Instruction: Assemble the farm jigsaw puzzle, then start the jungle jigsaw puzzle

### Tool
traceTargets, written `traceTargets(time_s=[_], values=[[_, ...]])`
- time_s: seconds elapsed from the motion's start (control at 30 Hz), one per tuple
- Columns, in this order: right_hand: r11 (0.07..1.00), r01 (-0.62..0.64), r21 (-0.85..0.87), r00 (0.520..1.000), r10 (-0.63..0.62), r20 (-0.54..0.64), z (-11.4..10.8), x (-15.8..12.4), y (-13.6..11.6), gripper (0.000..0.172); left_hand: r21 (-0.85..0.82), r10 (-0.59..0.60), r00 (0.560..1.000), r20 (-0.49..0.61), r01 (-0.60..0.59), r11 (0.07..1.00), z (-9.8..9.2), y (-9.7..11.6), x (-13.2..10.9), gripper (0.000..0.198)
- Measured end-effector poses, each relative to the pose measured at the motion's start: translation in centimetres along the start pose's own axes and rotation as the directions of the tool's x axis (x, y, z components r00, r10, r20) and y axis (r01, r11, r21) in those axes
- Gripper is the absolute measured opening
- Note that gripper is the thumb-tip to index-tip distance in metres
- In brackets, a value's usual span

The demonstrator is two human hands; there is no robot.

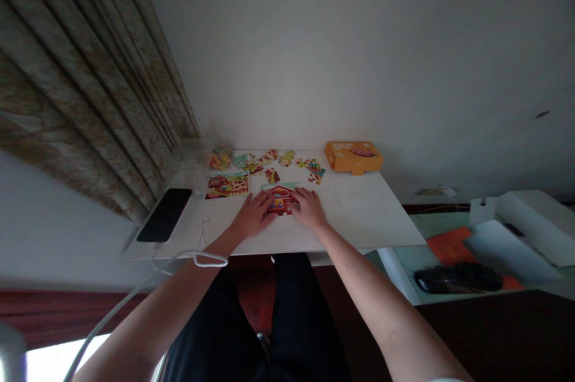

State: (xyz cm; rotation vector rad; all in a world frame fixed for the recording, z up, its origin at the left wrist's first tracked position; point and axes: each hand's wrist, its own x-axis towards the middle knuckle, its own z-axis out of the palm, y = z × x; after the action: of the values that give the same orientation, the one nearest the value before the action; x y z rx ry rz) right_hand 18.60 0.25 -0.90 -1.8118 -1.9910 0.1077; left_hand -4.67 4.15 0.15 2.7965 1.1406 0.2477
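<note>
A partly joined jigsaw puzzle point(281, 191) with a red barn lies flat on the white table point(354, 208). My left hand point(254, 214) rests on its left side, fingers stretched out over the pieces. On the right side lies my right hand point(309, 207), palm down with fingers extended and nothing gripped. Parts of the barn are hidden under both hands. Just beyond it sits a loose puzzle piece point(272, 175), and more loose pieces point(286, 158) are scattered along the back. A picture card point(227, 185) of a farm scene is left of the puzzle.
An orange box point(354, 157) stands at the back right. Clear plastic packaging point(195, 157) is at the back left. A black phone point(165, 214) lies on the left edge, and a white cable point(211, 259) crosses my left forearm. Right of the table is a glass shelf point(404, 262) with boxes.
</note>
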Motion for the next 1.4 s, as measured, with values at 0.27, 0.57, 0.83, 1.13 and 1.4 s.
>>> traceTargets(time_s=[0.27, 0.57, 0.83, 1.13, 1.4], values=[[1.0, -0.001, -0.001, 1.0, 0.001, 0.017, -0.3, 0.0, -0.2, 0.038, 0.011, 0.027, 0.996, 0.083, -0.028, 1.0, 0.3, -0.4, 1.1, 0.057], [1.0, 0.002, -0.009, 1.0, -0.002, 0.013, -0.2, -0.1, -0.1, 0.038, -0.001, 0.082, 0.996, 0.046, -0.082, 0.997, 0.6, -0.7, 1.5, 0.055], [1.0, 0.006, -0.024, 0.999, -0.005, 0.043, 0.2, -0.3, 0.1, 0.041, -0.003, 0.085, 0.996, -0.036, -0.085, 0.996, 0.8, -0.5, 1.3, 0.054], [0.997, 0.025, -0.069, 0.993, -0.017, 0.113, 0.8, -0.1, 0.3, 0.048, -0.051, 0.055, 0.997, 0.051, -0.052, 0.997, 0.4, -0.5, 1.6, 0.057], [0.999, 0.044, 0.003, 0.998, -0.044, -0.041, 0.6, -0.7, 0.1, 0.036, -0.126, 0.035, 0.999, 0.027, -0.031, 0.992, 0.3, -0.5, 1.4, 0.053]])
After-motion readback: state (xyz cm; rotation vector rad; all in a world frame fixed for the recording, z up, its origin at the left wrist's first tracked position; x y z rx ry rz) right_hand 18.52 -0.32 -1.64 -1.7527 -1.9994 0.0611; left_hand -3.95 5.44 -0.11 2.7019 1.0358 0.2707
